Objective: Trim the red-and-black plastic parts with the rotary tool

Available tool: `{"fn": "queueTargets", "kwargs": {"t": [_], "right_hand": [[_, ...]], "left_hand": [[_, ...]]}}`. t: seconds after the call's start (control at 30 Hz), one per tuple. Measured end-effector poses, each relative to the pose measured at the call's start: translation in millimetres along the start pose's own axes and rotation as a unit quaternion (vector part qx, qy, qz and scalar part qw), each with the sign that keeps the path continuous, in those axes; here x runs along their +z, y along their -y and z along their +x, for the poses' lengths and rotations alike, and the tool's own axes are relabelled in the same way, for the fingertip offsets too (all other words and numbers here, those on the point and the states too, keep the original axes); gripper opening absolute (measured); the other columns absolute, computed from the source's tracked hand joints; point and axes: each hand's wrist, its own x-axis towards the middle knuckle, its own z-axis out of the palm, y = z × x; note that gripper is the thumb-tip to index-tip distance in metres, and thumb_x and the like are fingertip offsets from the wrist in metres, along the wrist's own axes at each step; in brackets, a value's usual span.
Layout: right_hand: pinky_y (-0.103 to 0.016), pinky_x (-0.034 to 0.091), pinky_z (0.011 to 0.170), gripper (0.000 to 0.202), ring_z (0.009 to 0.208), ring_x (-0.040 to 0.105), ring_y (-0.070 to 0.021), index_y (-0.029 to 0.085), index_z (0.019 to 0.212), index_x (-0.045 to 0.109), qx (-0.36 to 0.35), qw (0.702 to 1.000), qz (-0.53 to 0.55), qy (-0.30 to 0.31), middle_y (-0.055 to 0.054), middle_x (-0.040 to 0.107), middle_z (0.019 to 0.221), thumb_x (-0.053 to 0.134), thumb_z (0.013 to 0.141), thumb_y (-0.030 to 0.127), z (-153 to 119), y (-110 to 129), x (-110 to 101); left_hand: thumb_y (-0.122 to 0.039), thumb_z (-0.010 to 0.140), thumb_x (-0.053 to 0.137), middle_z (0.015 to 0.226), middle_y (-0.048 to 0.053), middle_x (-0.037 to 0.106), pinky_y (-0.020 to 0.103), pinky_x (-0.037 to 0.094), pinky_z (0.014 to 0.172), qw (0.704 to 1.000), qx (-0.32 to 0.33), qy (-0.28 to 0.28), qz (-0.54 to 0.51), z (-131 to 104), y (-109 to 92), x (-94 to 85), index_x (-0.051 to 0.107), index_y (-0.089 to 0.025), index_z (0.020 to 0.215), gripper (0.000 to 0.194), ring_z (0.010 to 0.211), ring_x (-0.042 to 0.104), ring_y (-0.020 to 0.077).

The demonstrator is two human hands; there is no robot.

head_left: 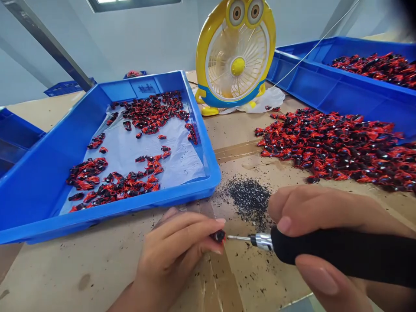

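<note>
My left hand [182, 247] pinches a small black and red part [219, 236] between thumb and fingers, most of it hidden by them. In my right hand [312, 216] is a black handheld rotary tool [338, 253] with a silver collar and a thin metal bit [238, 237]. The bit points left, its tip just beside the part; whether they touch I cannot tell. Beneath and behind the tool lies a heap of fine black shavings [248, 199] on the cardboard-covered table [81, 264].
A blue tray [208, 173] at left holds many similar parts on a white sheet. A large pile of parts [344, 147] lies at right, before another blue tray [338, 93]. Between the trays stands a yellow cartoon-style fan [201, 65], with a thin white cord [315, 45] to its right.
</note>
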Motion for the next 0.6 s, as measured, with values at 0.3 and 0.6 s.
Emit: {"fn": "queueTargets", "kwargs": {"t": [0.3,0.6], "right_hand": [[-0.030,0.053,0.051,0.019,0.055,0.061,-0.0148,0.025,0.094,0.065,-0.009,0.997,-0.021,0.069,0.004,0.055,0.060,0.076,0.094,0.040,-0.4,-2.5,-10.2],[-0.031,0.059,0.054,0.036,0.069,0.071,-0.0209,0.027,0.087,0.071,-0.011,0.995,-0.057,0.084,-0.003,0.069,0.073,0.090,0.077,0.055,-16.7,-3.4,-14.7]], "left_hand": [[-0.024,0.106,0.070,0.098,-0.002,0.080,0.027,0.050,0.078,1.000,-0.006,-0.015,-0.004,0.1,-7.1,6.2,0.073,-0.021,0.124,0.018,0.081,0.076,0.0090],[-0.026,0.104,0.074,0.094,-0.004,0.082,0.029,0.049,0.076,1.000,-0.011,-0.019,-0.008,-1.7,-8.7,8.1,0.073,-0.020,0.124,0.021,0.079,0.076,0.0088]]}}
